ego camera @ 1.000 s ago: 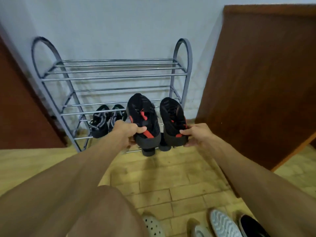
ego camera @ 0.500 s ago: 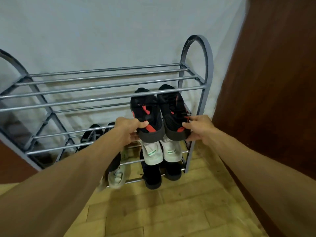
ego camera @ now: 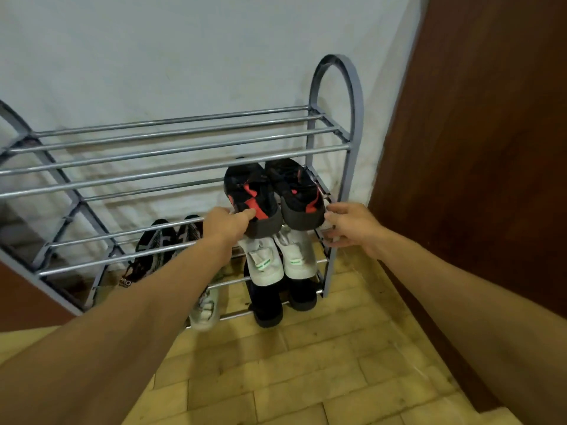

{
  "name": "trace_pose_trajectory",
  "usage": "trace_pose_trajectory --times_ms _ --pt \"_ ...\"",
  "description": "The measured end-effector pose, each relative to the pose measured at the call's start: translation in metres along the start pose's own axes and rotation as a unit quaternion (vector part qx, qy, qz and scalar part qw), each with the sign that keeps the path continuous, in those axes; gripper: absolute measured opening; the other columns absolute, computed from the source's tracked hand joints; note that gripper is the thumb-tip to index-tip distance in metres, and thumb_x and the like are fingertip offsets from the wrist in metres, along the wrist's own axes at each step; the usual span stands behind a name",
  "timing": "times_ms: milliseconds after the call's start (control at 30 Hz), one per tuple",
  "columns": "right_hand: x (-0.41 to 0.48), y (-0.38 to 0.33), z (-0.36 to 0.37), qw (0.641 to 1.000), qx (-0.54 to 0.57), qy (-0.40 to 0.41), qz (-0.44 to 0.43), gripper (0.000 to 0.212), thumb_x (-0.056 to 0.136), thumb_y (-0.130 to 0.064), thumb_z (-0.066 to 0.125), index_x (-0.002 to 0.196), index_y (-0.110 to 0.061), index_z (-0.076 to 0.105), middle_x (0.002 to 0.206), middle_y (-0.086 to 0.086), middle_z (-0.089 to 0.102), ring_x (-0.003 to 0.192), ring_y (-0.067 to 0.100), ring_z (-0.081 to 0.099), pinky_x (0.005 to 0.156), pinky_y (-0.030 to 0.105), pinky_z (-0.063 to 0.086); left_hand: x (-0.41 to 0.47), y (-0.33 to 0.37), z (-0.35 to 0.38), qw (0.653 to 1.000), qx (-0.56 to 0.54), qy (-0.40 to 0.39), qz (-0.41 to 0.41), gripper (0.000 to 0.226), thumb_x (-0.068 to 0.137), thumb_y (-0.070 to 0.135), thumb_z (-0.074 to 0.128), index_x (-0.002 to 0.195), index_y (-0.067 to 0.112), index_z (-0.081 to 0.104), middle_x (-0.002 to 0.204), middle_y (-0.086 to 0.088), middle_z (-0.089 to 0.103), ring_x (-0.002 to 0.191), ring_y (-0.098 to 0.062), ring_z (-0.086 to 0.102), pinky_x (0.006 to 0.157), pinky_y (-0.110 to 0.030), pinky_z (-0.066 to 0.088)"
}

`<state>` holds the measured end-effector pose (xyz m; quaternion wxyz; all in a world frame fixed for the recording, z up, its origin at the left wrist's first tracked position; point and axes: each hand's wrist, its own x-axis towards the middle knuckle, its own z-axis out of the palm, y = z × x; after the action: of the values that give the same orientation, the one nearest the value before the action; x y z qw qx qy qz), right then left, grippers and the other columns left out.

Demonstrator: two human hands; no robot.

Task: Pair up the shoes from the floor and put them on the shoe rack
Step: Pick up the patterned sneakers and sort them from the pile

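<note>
Black-and-red shoes [ego camera: 293, 191], two with rounded dark heels, sit side by side on the second tier of the arched grey metal-tube rack [ego camera: 336, 58], left hand [ego camera: 225, 223] pinching one heel, right hand [ego camera: 352, 227] loosely spread just beside.

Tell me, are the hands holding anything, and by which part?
The left hand holds the left shoe by its heel, thumb on top. The right hand is open beside the right shoe and holds nothing.
</note>
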<state>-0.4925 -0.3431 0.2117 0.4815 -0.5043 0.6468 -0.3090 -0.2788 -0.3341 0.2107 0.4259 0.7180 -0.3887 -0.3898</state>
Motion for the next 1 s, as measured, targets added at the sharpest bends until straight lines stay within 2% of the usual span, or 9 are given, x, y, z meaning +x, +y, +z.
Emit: trace_pose_trajectory --times_ms 133,233,333,400,533,667,767,833,1000 --pt "-0.056 0.04 -0.032 0.995 -0.092 -0.022 -0.007 0.033 0.097 -0.017 0.054 0.129 -0.009 0.059 0.111 0.009 0.065 0.095 0.024 0.067 0.068 0.029 0.057 -0.064 -0.007 0.003 0.999 0.023 0.002 0.024 0.029 0.079 0.032 0.068 0.068 0.013 0.05 0.079 -0.008 0.054 0.079 -0.026 0.053 0.079 -0.038 0.048" --pt "-0.099 0.086 -0.059 0.983 -0.165 -0.072 0.042 0.036 0.098 -0.018 0.052 0.132 -0.008 0.055 0.107 0.003 0.06 0.094 0.021 0.062 0.063 0.025 0.056 -0.122 -0.015 0.019 0.993 0.068 -0.095 0.016 0.024 0.084 0.03 0.065 0.072 0.019 0.048 0.076 -0.006 0.049 0.077 -0.024 0.05 0.075 -0.036 0.045" --pt "-0.143 0.133 -0.084 0.972 -0.199 -0.084 0.089 0.037 0.097 -0.019 0.053 0.132 -0.007 0.055 0.089 -0.002 0.057 0.09 0.021 0.059 0.074 0.031 0.056 -0.18 -0.03 0.043 0.971 0.135 -0.192 0.039 0.019 0.087 0.03 0.064 0.087 0.012 0.058 0.077 -0.003 0.054 0.074 -0.021 0.052 0.073 -0.03 0.047" --pt "-0.172 0.167 -0.099 0.969 -0.203 -0.081 0.118 0.038 0.097 -0.021 0.054 0.132 -0.007 0.057 0.097 0.001 0.06 0.094 0.022 0.059 0.08 0.032 0.055 -0.214 -0.046 0.061 0.948 0.18 -0.255 0.06 0.016 0.088 0.027 0.064 0.094 0.012 0.066 0.084 -0.003 0.059 0.077 -0.017 0.054 0.071 -0.025 0.044" --pt "-0.225 0.239 -0.112 0.964 -0.19 -0.075 0.169 0.038 0.095 -0.024 0.055 0.13 -0.008 0.057 0.129 0.01 0.058 0.112 0.027 0.06 0.092 0.039 0.055 -0.274 -0.084 0.098 0.894 0.268 -0.355 0.047 0.023 0.084 0.035 0.064 0.103 0.023 0.071 0.129 0.003 0.057 0.115 -0.017 0.054 0.101 -0.034 0.046" --pt "-0.269 0.311 -0.101 0.95 -0.179 -0.095 0.236 0.037 0.096 -0.022 0.055 0.129 -0.003 0.056 0.125 0.019 0.059 0.104 0.028 0.06 0.094 0.04 0.051 -0.33 -0.13 0.117 0.862 0.279 -0.422 0.011 0.016 0.084 0.037 0.064 0.093 0.025 0.069 0.099 0.008 0.064 0.098 -0.014 0.06 0.081 -0.026 0.047" --pt "-0.297 0.362 -0.078 0.938 -0.187 -0.109 0.271 0.043 0.095 -0.023 0.056 0.133 -0.002 0.05 0.132 0.017 0.055 0.1 0.024 0.056 0.095 0.041 0.05 -0.354 -0.167 0.117 0.812 0.361 -0.458 0.015 0.038 0.084 0.039 0.062 0.116 0.018 0.065 0.116 0.002 0.063 0.111 -0.018 0.057 0.094 -0.03 0.047" --pt "-0.318 0.394 -0.061 0.927 -0.194 -0.126 0.296 0.053 0.094 -0.03 0.058 0.139 -0.005 0.044 0.14 0.013 0.046 0.115 0.028 0.054 0.097 0.04 0.048 -0.361 -0.181 0.116 0.772 0.417 -0.478 0.027 0.049 0.082 0.041 0.064 0.125 0.018 0.059 0.128 -0.001 0.058 0.117 -0.018 0.055 0.1 -0.033 0.045" --pt "-0.354 0.445 -0.017 0.896 -0.27 -0.169 0.31 0.08 0.086 -0.046 0.063 0.146 -0.006 0.029 0.145 0.013 0.033 0.127 0.032 0.043 0.098 0.04 0.046 -0.363 -0.186 0.102 0.755 0.44 -0.484 0.042 0.042 0.085 0.042 0.062 0.122 0.022 0.06 0.117 0.002 0.057 0.105 -0.015 0.053 0.085 -0.026 0.041"
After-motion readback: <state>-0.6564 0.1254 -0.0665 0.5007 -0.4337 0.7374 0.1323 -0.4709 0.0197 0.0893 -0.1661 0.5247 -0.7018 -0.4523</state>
